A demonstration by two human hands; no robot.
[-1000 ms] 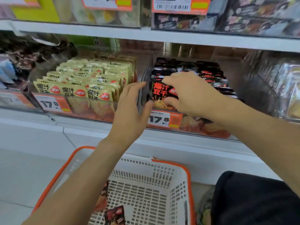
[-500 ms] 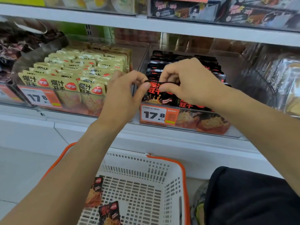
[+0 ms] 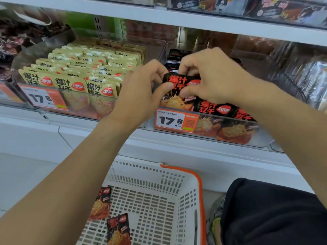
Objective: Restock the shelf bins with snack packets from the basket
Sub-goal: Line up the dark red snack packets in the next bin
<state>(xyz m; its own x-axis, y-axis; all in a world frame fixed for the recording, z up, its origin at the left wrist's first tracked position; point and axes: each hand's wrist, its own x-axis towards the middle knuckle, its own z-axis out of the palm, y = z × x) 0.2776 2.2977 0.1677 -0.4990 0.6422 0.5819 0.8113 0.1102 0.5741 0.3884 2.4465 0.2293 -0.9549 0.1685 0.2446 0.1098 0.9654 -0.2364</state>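
Hands seat black packet at front of right bin

Landmark: orange price tag (image 3: 174, 121) on the black-packet bin (image 3: 261, 140).

Far left of the tag, a clear bin (image 3: 21, 64) filled with rows of yellow snack packets (image 3: 92, 68), upright, with its own orange price label (image 3: 44, 99) on the front wall. Left hand (image 3: 139, 96) just up-left of the tag, arm reaching up from lower left; thumb presses on the left edge of a black snack packet (image 3: 178, 92), fingers curled behind its top corner, so it is gripping the packet. That packet stands upright directly above the tag, at the front-left corner of the bin, raised a bit above its neighbours. Right hand (image 3: 210, 76) up-right of the tag, fingers curled over the packet's top edge, thumb pinching its front face. Right of the tag, more black packets (image 3: 217, 108) line the bin's front wall; further black packets stacked behind the hands, mostly hidden.

Below the tag, white basket (image 3: 187, 193) with orange rim on the floor; two black packets (image 3: 117, 228) lie on its bottom at lower left. Down-right of the tag, dark clothing (image 3: 269, 214) of the person. Above, upper shelf edge (image 3: 177, 16) with boxed goods, blurred.
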